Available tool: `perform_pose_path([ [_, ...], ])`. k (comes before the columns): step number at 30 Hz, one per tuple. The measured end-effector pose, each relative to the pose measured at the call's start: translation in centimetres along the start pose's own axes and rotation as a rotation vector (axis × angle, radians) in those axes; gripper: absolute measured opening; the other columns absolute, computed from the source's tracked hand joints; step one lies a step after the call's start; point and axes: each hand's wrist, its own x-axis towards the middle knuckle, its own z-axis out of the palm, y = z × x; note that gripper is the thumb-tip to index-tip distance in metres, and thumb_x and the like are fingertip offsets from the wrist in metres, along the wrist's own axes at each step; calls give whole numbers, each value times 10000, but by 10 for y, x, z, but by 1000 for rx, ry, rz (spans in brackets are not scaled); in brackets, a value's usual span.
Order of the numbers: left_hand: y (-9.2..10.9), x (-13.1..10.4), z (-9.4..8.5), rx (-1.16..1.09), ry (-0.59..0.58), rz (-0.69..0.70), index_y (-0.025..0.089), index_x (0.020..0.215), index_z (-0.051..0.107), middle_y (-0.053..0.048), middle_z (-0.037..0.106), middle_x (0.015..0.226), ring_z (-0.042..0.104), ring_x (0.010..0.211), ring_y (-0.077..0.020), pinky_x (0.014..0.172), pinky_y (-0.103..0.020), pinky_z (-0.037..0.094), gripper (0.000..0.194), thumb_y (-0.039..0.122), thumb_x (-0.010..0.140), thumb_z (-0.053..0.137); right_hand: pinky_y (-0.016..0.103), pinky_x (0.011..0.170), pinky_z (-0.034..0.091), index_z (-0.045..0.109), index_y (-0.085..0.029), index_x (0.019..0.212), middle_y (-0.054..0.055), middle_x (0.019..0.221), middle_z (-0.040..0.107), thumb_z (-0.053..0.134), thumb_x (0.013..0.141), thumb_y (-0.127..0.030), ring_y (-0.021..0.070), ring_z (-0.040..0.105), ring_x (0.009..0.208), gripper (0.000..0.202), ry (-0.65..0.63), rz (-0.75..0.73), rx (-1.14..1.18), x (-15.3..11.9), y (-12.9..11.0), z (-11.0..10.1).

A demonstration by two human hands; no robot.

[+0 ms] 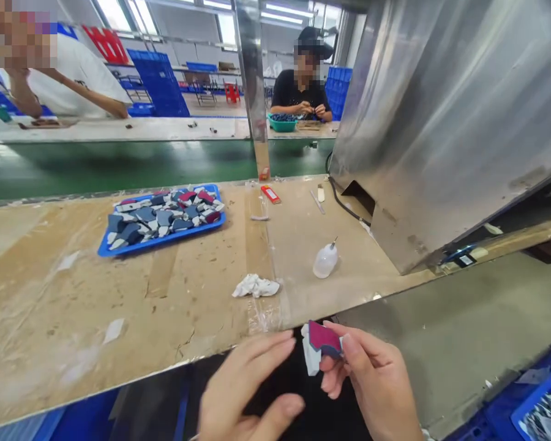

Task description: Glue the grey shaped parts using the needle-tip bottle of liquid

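A small piece with a magenta face, a dark blue edge and a pale grey-white side part (324, 339) is pinched between the thumb and fingers of my right hand (381, 376). It is held just off the table's front edge; its exact kind I cannot make out. To its left, my left hand (248, 386) has its thumb and fingers spread, with nothing between them and apart from the piece. Similar pieces in dark blue, white and magenta lie heaped in a blue tray (163, 241) on the table.
On the table (202, 318) are a crumpled white tissue (256, 286), a needle-tipped squeeze bottle (325, 260) and a red box (270, 195). A large metal housing (422, 122) stands at right. Two people sit across the green belt (165, 160). A bin of pieces (544, 416) is low at right.
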Motion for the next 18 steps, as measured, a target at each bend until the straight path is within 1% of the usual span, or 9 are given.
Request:
perform_pose_path([
  [1, 5, 1, 10, -52, 22, -1, 229, 1172, 710, -52, 761, 1088, 733, 964, -172, 862, -225, 605, 309, 417, 929, 676, 198, 437, 532, 815, -229, 965, 39, 628, 715, 760, 848, -499, 137, 648, 471, 298, -15, -15, -42, -2, 0, 6],
  [3, 5, 3, 19, -141, 47, -11, 187, 1191, 684, -62, 742, 1090, 707, 1002, -152, 897, -217, 581, 277, 321, 949, 671, 182, 456, 518, 815, -246, 921, 9, 588, 692, 740, 874, -470, 119, 634, 465, 241, -35, -132, -194, -3, 0, 10],
  [5, 0, 4, 18, -206, 68, -26, 172, 1174, 682, -41, 734, 1035, 698, 973, -125, 888, -190, 566, 238, 266, 956, 666, 166, 482, 495, 803, -257, 893, -19, 576, 675, 712, 912, -415, 98, 624, 473, 183, -55, -297, -361, -2, 1, 9],
  [7, -3, 2, 14, -254, 48, -44, 169, 1203, 668, -25, 728, 1005, 693, 933, -103, 859, -157, 558, 259, 269, 964, 657, 161, 505, 484, 782, -265, 931, -37, 597, 673, 661, 958, -383, 89, 625, 493, 171, -109, -435, -483, 2, 1, 7],
  [8, -4, 0, 12, -262, 42, -64, 173, 1228, 657, -22, 726, 1005, 691, 921, -95, 849, -146, 555, 271, 265, 973, 643, 162, 511, 488, 768, -268, 976, -36, 638, 691, 635, 977, -388, 89, 634, 508, 179, -149, -491, -525, 5, 0, 7],
  [10, -5, -3, 10, -252, 39, -104, 189, 1281, 635, -21, 725, 1021, 688, 915, -94, 836, -144, 555, 293, 240, 994, 604, 163, 527, 511, 728, -258, 1076, -23, 740, 736, 604, 994, -424, 92, 652, 537, 224, -277, -616, -607, 12, -3, 9],
  [13, -6, -6, 8, -185, 49, -128, 205, 1318, 625, -35, 719, 1073, 692, 938, -115, 833, -176, 568, 329, 169, 996, 572, 165, 594, 564, 657, -222, 1175, 15, 888, 777, 603, 1003, -363, 107, 693, 615, 228, -424, -770, -751, 21, -8, 15],
  [15, -8, -6, 7, -134, 60, -114, 197, 1311, 637, -50, 714, 1105, 694, 975, -140, 853, -213, 580, 339, 142, 981, 584, 173, 632, 582, 632, -201, 1195, 36, 893, 776, 587, 1013, -288, 121, 709, 666, 207, -434, -837, -823, 25, -10, 18],
  [18, -8, -5, 5, -83, 104, -92, 184, 1272, 663, -57, 718, 1113, 696, 1011, -174, 864, -262, 600, 323, 140, 954, 624, 198, 616, 594, 619, -183, 1210, 54, 838, 766, 554, 1029, -266, 141, 714, 664, 210, -413, -918, -857, 27, -7, 22],
])
